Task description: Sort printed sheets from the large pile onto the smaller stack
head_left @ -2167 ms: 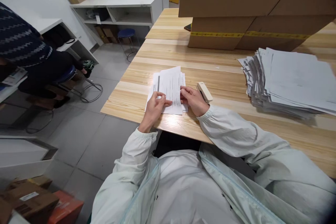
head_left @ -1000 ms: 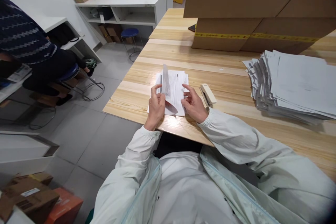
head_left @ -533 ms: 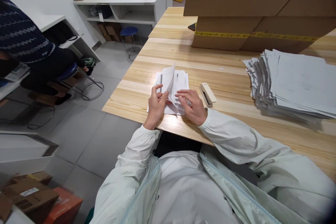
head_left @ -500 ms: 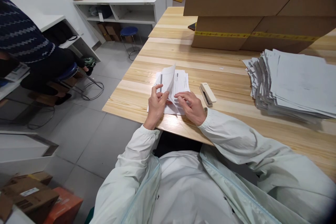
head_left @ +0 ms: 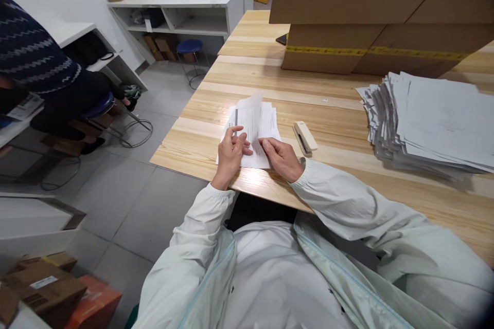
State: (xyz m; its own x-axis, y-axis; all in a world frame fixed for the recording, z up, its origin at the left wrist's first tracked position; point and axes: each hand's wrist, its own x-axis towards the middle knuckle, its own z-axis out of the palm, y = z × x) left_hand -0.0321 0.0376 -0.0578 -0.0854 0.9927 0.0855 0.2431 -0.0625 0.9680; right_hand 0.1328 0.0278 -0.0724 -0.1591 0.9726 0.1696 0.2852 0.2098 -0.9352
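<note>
Several printed papers (head_left: 269, 119) lie in a loose pile near the table's front edge, one sheet (head_left: 250, 110) lifted and curved above the others. The fingers of my left hand (head_left: 231, 153) are apart over the left part of the pile, touching the papers. My right hand (head_left: 283, 158) pinches the lifted sheet's right edge between thumb and forefinger. Just right of that hand, a cream stapler (head_left: 305, 137) lies on the wood. What is printed on the papers is too small to read.
A thick stack of papers (head_left: 440, 118) stands on the wooden table (head_left: 216, 82) at right, with large cardboard boxes (head_left: 347, 0) behind it. At left, a person (head_left: 38, 51) sits on a stool. More boxes (head_left: 46, 288) lie low at the left.
The lifted sheet has swung to the right, its edge passing from my left thumb to my right fingers. My left fingers have come apart; my right fingers have closed on the sheet.
</note>
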